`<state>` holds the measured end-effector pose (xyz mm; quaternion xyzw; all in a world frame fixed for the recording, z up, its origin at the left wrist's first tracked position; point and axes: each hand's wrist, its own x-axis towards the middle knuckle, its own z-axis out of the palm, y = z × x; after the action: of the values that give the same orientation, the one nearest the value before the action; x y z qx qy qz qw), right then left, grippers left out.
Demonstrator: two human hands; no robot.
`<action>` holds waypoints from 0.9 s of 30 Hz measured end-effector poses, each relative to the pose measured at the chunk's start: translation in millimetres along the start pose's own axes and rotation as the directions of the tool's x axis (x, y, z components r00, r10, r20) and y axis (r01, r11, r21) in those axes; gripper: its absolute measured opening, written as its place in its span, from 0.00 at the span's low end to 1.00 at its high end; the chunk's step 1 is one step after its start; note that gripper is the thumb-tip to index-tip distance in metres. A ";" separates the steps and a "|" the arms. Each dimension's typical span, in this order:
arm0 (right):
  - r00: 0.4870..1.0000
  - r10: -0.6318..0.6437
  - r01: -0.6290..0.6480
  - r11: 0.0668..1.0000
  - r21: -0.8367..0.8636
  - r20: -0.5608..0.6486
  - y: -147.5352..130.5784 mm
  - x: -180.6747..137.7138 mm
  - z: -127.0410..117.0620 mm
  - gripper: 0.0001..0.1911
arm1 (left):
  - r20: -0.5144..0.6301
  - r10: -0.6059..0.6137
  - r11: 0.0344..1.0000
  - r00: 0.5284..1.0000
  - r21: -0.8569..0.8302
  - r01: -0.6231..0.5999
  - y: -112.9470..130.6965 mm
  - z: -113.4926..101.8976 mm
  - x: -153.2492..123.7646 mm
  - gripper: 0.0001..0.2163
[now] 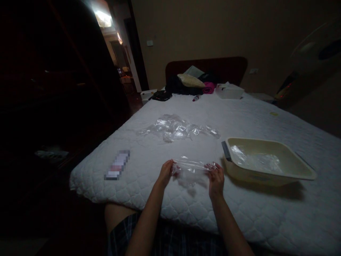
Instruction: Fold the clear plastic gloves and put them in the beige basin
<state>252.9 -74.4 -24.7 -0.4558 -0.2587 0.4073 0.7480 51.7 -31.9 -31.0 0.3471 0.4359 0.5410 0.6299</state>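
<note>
My left hand [166, 172] and my right hand [216, 179] are both closed on the two ends of a clear plastic bag [191, 168], holding it stretched between them just above the white quilted bed [149, 188]. Farther out on the bed lies a loose heap of several more clear plastic bags [177, 128]. To the right of my right hand stands a cream plastic basin [290, 170] with clear plastic bags [254, 160] lying inside it.
A small flat blurred object [117, 165] lies on the bed to the left. At the headboard are a pillow [190, 81], dark and pink clothes [209, 87], a white box [229, 91] and a marker [195, 98]. A fan [317, 49] stands at right. Dark floor on the left.
</note>
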 end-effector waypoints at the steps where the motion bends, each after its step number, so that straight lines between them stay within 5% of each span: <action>1: 0.999 -0.047 0.047 0.999 -0.023 0.002 -5.1 0.4 -1.6 0.19 | -0.004 0.002 1.000 1.000 -0.003 -0.002 1.5 0.1 -0.7 0.18; 8: 0.943 -0.146 0.268 0.863 -0.427 0.298 -42.5 19.3 15.4 0.14 | 0.037 -0.022 0.998 0.999 -0.056 0.024 5.9 1.5 -1.8 0.14; 13: 0.817 0.171 0.156 0.853 -0.498 0.550 -33.4 25.9 42.9 0.18 | 0.116 -0.134 0.980 0.984 -0.135 0.150 7.7 -2.6 -2.4 0.12; 18: 0.611 0.466 -0.085 0.842 -0.532 0.640 -2.9 17.0 47.5 0.23 | 0.249 -0.246 0.947 0.937 -0.144 0.287 10.8 -7.8 1.8 0.11; 23: 0.635 0.441 -0.111 0.865 -0.490 0.634 9.3 4.1 35.2 0.17 | 0.360 -0.275 0.928 0.892 -0.143 0.344 9.0 -9.5 5.6 0.13; 27: 0.671 0.404 -0.137 0.892 -0.431 0.622 11.0 1.2 29.2 0.12 | 0.344 -0.259 0.948 0.903 -0.089 0.305 8.6 -7.3 2.1 0.15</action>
<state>227.3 -56.9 -21.2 -0.4270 -0.5171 0.6036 0.4313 41.7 -28.5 -26.3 0.3201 0.3317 0.4081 0.7880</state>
